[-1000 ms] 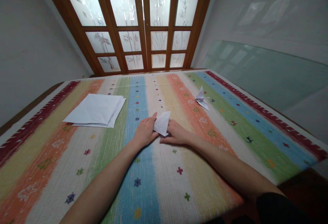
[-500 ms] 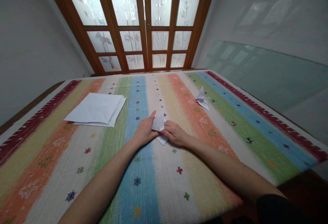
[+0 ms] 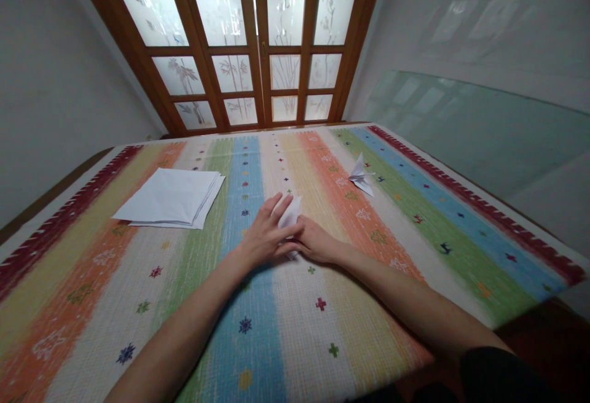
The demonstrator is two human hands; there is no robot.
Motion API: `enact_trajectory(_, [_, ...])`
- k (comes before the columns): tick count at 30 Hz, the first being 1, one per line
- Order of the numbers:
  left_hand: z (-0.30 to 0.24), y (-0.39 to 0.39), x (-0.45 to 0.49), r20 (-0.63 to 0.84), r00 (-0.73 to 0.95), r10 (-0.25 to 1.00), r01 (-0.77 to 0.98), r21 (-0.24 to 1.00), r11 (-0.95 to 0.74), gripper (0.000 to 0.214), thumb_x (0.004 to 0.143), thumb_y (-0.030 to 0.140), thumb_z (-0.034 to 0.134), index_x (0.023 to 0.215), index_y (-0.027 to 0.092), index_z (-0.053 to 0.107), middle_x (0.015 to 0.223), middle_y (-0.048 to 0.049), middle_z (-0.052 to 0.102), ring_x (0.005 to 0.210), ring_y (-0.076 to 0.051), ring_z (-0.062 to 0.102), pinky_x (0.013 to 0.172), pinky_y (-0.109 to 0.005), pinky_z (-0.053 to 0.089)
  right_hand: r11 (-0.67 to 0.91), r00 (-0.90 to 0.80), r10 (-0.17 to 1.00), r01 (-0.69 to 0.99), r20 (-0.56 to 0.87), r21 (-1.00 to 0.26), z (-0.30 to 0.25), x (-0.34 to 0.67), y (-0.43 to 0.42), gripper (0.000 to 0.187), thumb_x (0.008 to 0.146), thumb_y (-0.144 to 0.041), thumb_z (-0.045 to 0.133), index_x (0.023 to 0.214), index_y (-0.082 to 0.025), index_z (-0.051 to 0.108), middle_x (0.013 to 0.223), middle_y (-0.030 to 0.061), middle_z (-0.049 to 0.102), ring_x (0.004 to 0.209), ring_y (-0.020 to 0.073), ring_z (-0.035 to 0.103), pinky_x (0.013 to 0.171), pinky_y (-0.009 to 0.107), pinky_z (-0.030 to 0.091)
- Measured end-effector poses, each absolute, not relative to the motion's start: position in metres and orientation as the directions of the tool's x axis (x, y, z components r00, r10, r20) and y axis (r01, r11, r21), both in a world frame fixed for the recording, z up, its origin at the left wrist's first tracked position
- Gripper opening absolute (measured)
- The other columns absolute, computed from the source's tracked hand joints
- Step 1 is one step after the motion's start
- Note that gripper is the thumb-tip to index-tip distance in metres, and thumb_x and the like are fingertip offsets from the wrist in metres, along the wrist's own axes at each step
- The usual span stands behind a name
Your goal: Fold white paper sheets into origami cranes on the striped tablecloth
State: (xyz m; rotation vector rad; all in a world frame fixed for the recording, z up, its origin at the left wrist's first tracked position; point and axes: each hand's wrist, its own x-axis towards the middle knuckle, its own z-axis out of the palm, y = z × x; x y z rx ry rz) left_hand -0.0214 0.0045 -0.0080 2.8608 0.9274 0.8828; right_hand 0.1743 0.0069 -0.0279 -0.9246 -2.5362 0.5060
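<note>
A small folded piece of white paper [image 3: 290,211] is between my hands over the middle of the tablecloth, partly hidden by my fingers. My right hand [image 3: 318,240] is closed on its right side in a pinch. My left hand [image 3: 267,231] lies over the left and near part of the paper with fingers stretched and spread; its fingertips reach the right hand's fingers. Whether the left thumb touches the paper cannot be made out. To the right, farther off, stands a folded white paper crane [image 3: 361,176] with pointed wings.
A stack of white paper sheets [image 3: 168,197] lies on the left of the striped tablecloth [image 3: 193,305]. Beyond the table's far edge are wooden doors with glass panes [image 3: 233,77]. A sheet of glass [image 3: 461,126] is at the right wall.
My left hand has loosened from the paper and spread its fingers across it, covering more of it. My right hand keeps its pinch in nearly the same place. The view has shifted slightly.
</note>
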Motion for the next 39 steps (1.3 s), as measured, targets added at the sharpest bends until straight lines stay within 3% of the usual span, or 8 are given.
enact_trajectory(3, [-0.006, 0.005, -0.021, 0.502, 0.645, 0.577, 0.595, 0.145, -0.791, 0.028, 0.086, 0.048, 0.060, 0.107, 0.029, 0.066, 0.150, -0.0063, 0.038, 0.141, -0.034, 0.024, 0.112, -0.058, 0.025, 0.721, -0.729, 0.640, 0.461, 0.243, -0.518, -0.021, 0.178, 0.008, 0.022, 0.093, -0.027, 0.052, 0.091, -0.015, 0.071, 0.099, 0.0117, 0.066, 0.095, 0.0234, 0.055, 0.088, 0.041, 0.042])
enact_trajectory(6, [-0.010, 0.008, -0.025, 0.564, 0.573, 0.595, 0.641, 0.143, -0.754, 0.030, 0.084, 0.051, 0.061, 0.098, 0.025, 0.066, 0.142, -0.0092, 0.044, 0.135, -0.034, 0.033, 0.109, -0.056, 0.031, 0.651, -0.747, 0.620, 0.318, 0.241, -0.689, -0.014, 0.187, 0.011, 0.019, 0.092, -0.027, 0.056, 0.101, -0.019, 0.069, 0.106, 0.0069, 0.068, 0.098, 0.0195, 0.059, 0.091, 0.036, 0.043])
enact_trajectory(10, [-0.015, 0.008, -0.027, 0.620, 0.511, 0.595, 0.670, 0.147, -0.728, 0.030, 0.084, 0.048, 0.062, 0.096, 0.021, 0.063, 0.138, -0.0143, 0.043, 0.129, -0.033, 0.039, 0.103, -0.053, 0.039, 0.474, -0.650, 0.737, 0.302, 0.185, -0.827, -0.016, 0.203, 0.011, 0.021, 0.091, -0.032, 0.055, 0.097, -0.019, 0.070, 0.093, 0.0053, 0.070, 0.085, 0.0172, 0.063, 0.078, 0.031, 0.047])
enact_trajectory(16, [-0.021, 0.004, -0.022, 0.551, 0.531, 0.644, 0.661, 0.205, -0.722, 0.019, 0.086, 0.035, 0.060, 0.098, 0.021, 0.060, 0.136, -0.0146, 0.046, 0.120, -0.030, 0.051, 0.094, -0.047, 0.049, 0.549, -0.561, 0.779, 0.396, 0.280, -0.736, -0.022, 0.216, 0.005, 0.016, 0.087, -0.032, 0.061, 0.081, -0.021, 0.070, 0.089, 0.0055, 0.070, 0.087, 0.0186, 0.063, 0.083, 0.035, 0.046])
enact_trajectory(22, [-0.020, 0.003, -0.021, 0.561, 0.538, 0.629, 0.664, 0.179, -0.726, 0.013, 0.085, 0.031, 0.059, 0.090, 0.020, 0.058, 0.128, -0.0130, 0.053, 0.109, -0.026, 0.057, 0.088, -0.043, 0.053, 0.573, -0.553, 0.788, 0.497, 0.271, -0.651, -0.021, 0.210, 0.005, 0.014, 0.082, -0.033, 0.069, 0.080, -0.019, 0.067, 0.082, 0.0046, 0.065, 0.082, 0.0188, 0.058, 0.076, 0.032, 0.044])
enact_trajectory(29, [-0.021, 0.003, -0.014, 0.540, 0.501, 0.676, 0.728, 0.159, -0.667, 0.009, 0.085, 0.026, 0.057, 0.090, 0.019, 0.060, 0.123, -0.0131, 0.057, 0.103, -0.026, 0.060, 0.086, -0.042, 0.052, 0.505, -0.479, 0.843, 0.550, 0.244, -0.665, -0.021, 0.202, 0.005, 0.021, 0.090, -0.026, 0.057, 0.072, -0.016, 0.063, 0.078, 0.0046, 0.061, 0.076, 0.0167, 0.055, 0.073, 0.031, 0.041])
enact_trajectory(35, [-0.023, 0.002, -0.012, 0.539, 0.521, 0.662, 0.707, 0.162, -0.688, 0.038, 0.087, 0.045, 0.056, 0.115, 0.019, 0.058, 0.134, -0.0165, 0.051, 0.114, -0.030, 0.055, 0.094, -0.048, 0.047, 0.455, -0.419, 0.881, 0.623, 0.219, -0.636, -0.024, 0.196, 0.005, 0.021, 0.088, -0.025, 0.060, 0.068, -0.017, 0.059, 0.076, 0.0035, 0.057, 0.075, 0.0166, 0.053, 0.070, 0.029, 0.039])
enact_trajectory(39, [-0.027, 0.004, -0.013, 0.620, 0.470, 0.628, 0.719, 0.144, -0.680, 0.044, 0.092, 0.032, 0.051, 0.135, 0.025, 0.045, 0.134, -0.0143, 0.051, 0.111, -0.026, 0.057, 0.091, -0.043, 0.049, 0.437, -0.379, 0.896, 0.663, 0.231, -0.608, -0.026, 0.192, 0.004, 0.021, 0.086, -0.025, 0.063, 0.068, -0.017, 0.057, 0.075, 0.0023, 0.055, 0.073, 0.0155, 0.051, 0.068, 0.028, 0.037])
